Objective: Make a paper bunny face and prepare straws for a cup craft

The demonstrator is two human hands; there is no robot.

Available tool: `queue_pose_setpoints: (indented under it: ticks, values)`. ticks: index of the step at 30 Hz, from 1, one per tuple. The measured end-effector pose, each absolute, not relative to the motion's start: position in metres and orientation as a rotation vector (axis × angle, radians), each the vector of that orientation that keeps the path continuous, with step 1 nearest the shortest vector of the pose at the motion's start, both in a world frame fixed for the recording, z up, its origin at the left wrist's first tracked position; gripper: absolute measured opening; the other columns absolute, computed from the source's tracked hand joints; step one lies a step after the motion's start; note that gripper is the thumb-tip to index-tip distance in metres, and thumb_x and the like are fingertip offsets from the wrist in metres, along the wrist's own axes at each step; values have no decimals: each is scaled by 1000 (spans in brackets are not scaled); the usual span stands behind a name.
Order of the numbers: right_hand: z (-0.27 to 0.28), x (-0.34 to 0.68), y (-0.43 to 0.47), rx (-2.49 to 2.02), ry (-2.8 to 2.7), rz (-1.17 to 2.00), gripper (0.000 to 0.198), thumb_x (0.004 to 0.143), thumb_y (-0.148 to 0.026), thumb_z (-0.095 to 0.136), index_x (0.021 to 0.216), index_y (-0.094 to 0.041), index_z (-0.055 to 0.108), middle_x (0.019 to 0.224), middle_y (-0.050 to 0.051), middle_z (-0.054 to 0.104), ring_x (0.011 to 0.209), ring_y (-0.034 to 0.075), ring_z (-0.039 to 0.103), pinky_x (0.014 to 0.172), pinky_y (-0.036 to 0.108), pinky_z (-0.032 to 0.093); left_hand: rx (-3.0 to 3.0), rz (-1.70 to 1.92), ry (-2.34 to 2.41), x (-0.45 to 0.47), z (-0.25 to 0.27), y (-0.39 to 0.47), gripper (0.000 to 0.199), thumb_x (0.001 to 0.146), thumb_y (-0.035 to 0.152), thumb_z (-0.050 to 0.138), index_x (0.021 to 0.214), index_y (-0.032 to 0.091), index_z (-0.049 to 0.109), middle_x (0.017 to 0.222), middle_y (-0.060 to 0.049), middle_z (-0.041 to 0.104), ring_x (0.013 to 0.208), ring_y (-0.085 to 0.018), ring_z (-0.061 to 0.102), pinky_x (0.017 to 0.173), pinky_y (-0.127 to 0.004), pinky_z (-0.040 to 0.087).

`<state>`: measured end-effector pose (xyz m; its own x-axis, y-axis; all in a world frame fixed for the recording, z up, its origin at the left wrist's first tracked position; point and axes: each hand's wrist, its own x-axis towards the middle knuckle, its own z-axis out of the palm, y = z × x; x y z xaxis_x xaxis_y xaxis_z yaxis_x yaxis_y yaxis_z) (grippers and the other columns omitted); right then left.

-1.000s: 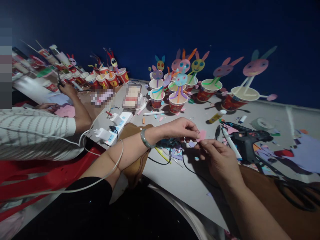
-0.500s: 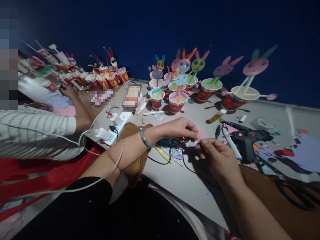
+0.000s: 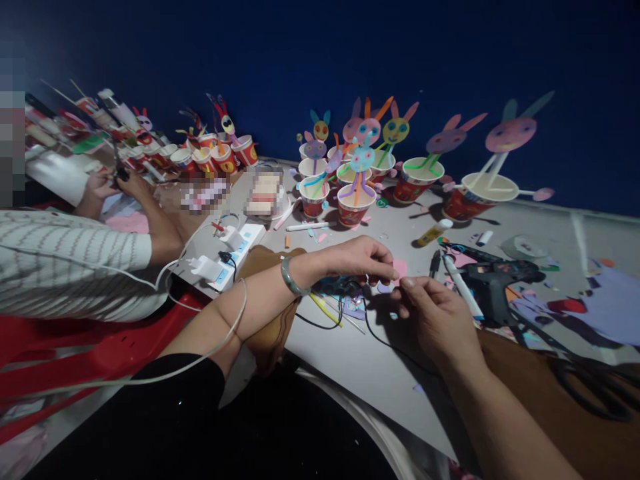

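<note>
Head view shows me the pink paper [image 3: 399, 269], left of the glue gun [image 3: 507, 277]. My left hand [image 3: 367, 259] holds it in a small pinch. My right hand [image 3: 440, 313] is at its low edge, finger and thumb close together, but I can't tell if they hold on. Bunny cups [image 3: 356, 212] stand behind the glue gun. Scissors [image 3: 583, 375] lie in front of it.
</note>
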<state>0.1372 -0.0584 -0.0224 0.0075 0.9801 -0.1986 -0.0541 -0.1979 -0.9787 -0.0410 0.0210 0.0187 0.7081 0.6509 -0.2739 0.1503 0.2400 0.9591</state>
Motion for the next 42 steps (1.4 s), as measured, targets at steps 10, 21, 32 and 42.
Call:
queue_pose_setpoints:
  ticks: [10, 21, 32, 42]
  values:
    - [-26, 138, -56, -1314, -1051, 1334, 36, 70, -54, 84, 74, -23, 67, 70, 1, 70, 48, 10, 49, 44, 26, 40, 1327, 394, 750, -43, 14, 23, 24, 72, 27, 81, 73, 11, 63, 59, 3, 60, 49, -4, 50, 50, -20, 38]
    - [-21, 147, -53, -1283, -930, 1088, 30, 79, -52, 78, 79, -25, 67, 77, 0, 67, 50, 9, 47, 42, 25, 33, 713, 867, 907, -16, 45, 39, 14, 93, 25, 60, 84, 14, 58, 74, 1, 61, 55, -2, 50, 52, -18, 36]
    - [-11, 161, -55, -1272, -1036, 967, 30, 84, -52, 73, 80, -23, 65, 69, -2, 63, 50, 10, 49, 47, 26, 39, 811, 785, 880, 20, 6, -10, 37, 68, 31, 87, 91, 13, 64, 77, 1, 67, 69, -7, 56, 67, -23, 39]
    - [-1, 155, -60, -1368, -1178, 971, 33, 83, -54, 73, 81, -22, 68, 74, 3, 70, 51, 11, 50, 47, 26, 43, 898, 841, 783, 12, 1, -6, 35, 63, 38, 87, 76, 13, 67, 65, 2, 64, 63, -7, 55, 63, -24, 35]
